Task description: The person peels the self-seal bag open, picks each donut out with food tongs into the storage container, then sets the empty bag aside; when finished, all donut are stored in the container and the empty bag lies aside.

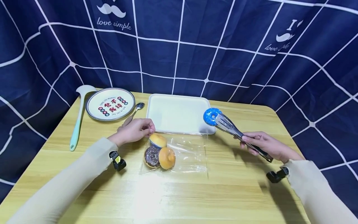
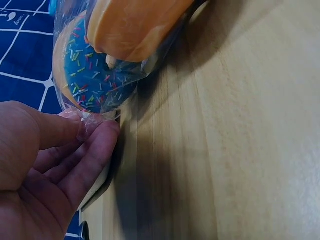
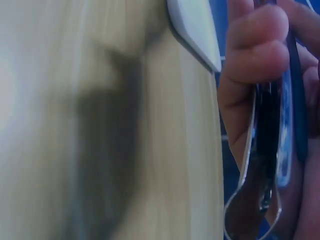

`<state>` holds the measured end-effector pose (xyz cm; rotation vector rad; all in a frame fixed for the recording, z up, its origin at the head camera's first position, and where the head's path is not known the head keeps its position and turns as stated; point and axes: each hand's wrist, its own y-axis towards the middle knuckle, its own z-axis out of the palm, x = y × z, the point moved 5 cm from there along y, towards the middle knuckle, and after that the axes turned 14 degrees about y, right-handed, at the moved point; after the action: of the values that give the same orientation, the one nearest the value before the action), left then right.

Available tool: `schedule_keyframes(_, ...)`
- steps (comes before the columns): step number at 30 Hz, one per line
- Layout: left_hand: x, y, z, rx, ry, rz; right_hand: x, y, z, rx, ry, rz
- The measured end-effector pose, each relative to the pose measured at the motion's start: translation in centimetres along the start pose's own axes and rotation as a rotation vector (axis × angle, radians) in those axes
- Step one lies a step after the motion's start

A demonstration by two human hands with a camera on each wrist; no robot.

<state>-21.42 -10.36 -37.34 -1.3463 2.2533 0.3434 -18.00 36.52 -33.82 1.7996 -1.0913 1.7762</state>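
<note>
My left hand [image 1: 134, 131] pinches the edge of a clear plastic bag [image 1: 190, 155]. In the bag lie a chocolate doughnut [image 1: 152, 156], a plain-looking orange-brown doughnut [image 1: 167, 158] and a doughnut with blue icing and sprinkles [image 2: 90, 75], seen mostly from its pale underside in the head view. My right hand [image 1: 260, 143] grips metal tongs [image 1: 232, 128]. Their slotted end holds another blue doughnut [image 1: 210, 115] above the right side of a white tray [image 1: 179, 113]. In the right wrist view, fingers [image 3: 260, 62] curl round the tongs' handle; the doughnut is out of that view.
Behind my left hand lies a spoon [image 1: 139, 106], partly covered by the hand. A plate with red lettering [image 1: 98, 113] and a mint-handled ladle [image 1: 78, 121] lie at the back left of the wooden table [image 1: 212, 199]. A navy checked cloth [image 1: 159, 56] hangs behind.
</note>
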Motion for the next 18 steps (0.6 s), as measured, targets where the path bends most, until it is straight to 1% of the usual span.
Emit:
schedule_keyframes(4,0.0,0.2,0.2,0.004,-0.016,0.003,0.3,3.0,0.1,-0.056,-0.054,0.052)
schedule_keyframes(7,-0.2,0.3,0.4,0.003,-0.027,0.022,0.5,5.5,0.5,-0.073,-0.063,0.086)
schedule_keyframes(11,-0.3,0.3,0.6,0.003,-0.056,0.054,1.1,8.8,1.1,-0.085,-0.060,0.115)
schedule_keyframes(18,-0.1,0.3,0.6,-0.012,-0.089,0.072,2.3,14.5,2.8,-0.117,-0.038,0.167)
